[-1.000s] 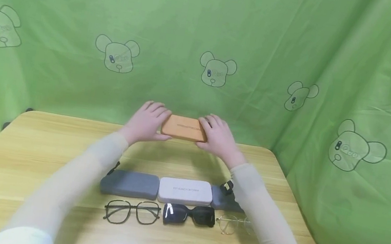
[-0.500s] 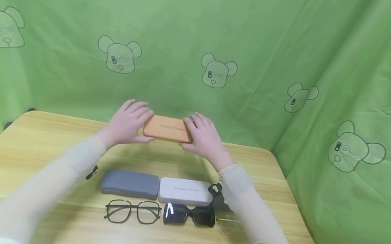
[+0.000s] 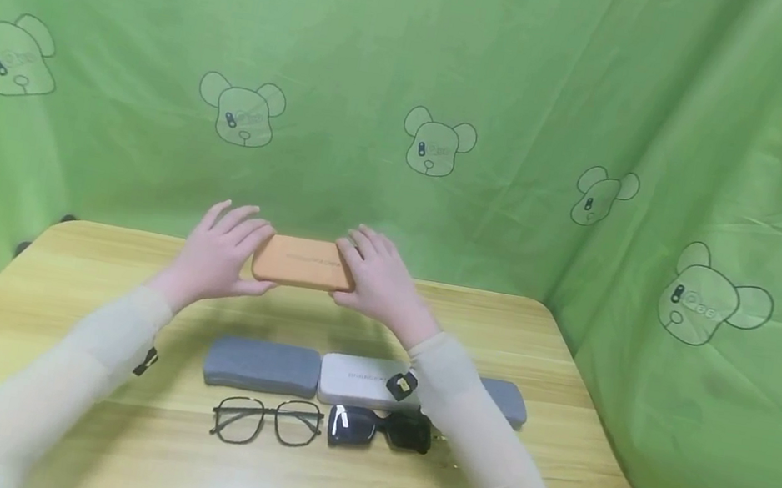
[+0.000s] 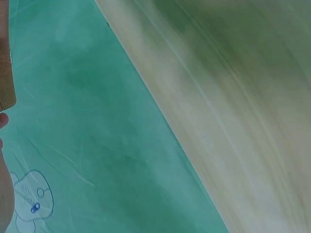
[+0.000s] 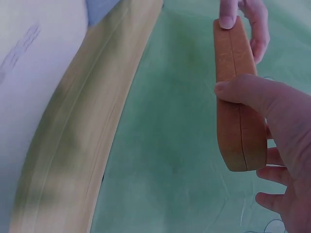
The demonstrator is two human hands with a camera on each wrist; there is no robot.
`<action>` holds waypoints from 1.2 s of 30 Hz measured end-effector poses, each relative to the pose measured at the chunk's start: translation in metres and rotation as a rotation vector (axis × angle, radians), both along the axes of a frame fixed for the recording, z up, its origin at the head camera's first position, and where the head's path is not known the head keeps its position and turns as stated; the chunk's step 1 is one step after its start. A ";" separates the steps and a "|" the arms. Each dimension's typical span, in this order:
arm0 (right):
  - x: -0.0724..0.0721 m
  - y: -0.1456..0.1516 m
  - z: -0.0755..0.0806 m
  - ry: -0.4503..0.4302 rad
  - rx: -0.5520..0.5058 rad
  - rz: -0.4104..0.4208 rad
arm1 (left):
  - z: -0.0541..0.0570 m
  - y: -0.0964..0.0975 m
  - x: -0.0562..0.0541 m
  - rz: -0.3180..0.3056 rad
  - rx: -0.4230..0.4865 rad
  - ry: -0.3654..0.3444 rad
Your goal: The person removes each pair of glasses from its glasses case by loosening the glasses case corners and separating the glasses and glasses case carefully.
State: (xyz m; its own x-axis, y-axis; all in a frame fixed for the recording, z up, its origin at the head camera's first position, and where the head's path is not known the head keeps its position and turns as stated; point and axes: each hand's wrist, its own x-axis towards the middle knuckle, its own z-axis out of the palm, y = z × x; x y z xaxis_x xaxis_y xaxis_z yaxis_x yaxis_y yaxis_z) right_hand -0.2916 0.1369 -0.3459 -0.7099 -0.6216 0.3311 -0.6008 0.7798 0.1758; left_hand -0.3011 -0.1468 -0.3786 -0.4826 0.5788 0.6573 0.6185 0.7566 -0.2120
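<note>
An orange glasses case (image 3: 305, 262) is held up above the far part of the table, its lettered face toward me. My left hand (image 3: 217, 252) grips its left end, thumb below and fingers on top. At the other end, my right hand (image 3: 386, 285) grips it the same way. The right wrist view shows the closed seam along the side of the orange case (image 5: 233, 121), with the right thumb (image 5: 243, 92) pressed on that side. Only a corner of the case (image 4: 7, 82) enters the left wrist view.
Nearer me lie a grey case (image 3: 262, 366), a white lettered case (image 3: 351, 373) and another grey-blue case (image 3: 507, 402) in a row. Black-framed eyeglasses (image 3: 269, 411) and black sunglasses (image 3: 354, 427) lie before them. The right sleeve (image 3: 476, 434) covers most of some thin-rimmed glasses. Green curtains (image 3: 354, 36) surround the table.
Both hands have carried the orange case to the left and slightly lower. The right forearm now crosses in front of the white case and hides most of the thin-rimmed glasses.
</note>
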 end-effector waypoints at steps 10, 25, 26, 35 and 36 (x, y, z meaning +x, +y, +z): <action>0.014 -0.031 -0.001 -0.063 -0.009 -0.004 | -0.004 -0.027 0.020 -0.005 0.043 0.017; 0.032 -0.073 -0.019 -0.049 0.008 0.008 | -0.020 -0.065 0.050 0.020 0.068 0.026; 0.033 -0.076 -0.021 -0.044 0.008 0.010 | -0.021 -0.068 0.051 0.021 0.069 0.015; 0.045 -0.100 -0.039 -0.034 0.006 0.034 | -0.030 -0.091 0.067 -0.019 0.094 -0.060; 0.047 -0.102 -0.040 -0.038 0.001 0.037 | -0.032 -0.094 0.069 -0.021 0.098 -0.067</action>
State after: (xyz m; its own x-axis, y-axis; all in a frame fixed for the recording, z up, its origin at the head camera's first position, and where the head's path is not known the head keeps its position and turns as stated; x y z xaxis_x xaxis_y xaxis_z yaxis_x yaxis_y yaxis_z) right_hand -0.2450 0.0346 -0.3863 -0.6988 -0.6478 0.3036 -0.6353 0.7570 0.1528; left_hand -0.2324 -0.2406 -0.4103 -0.5156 0.5235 0.6783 0.6446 0.7585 -0.0954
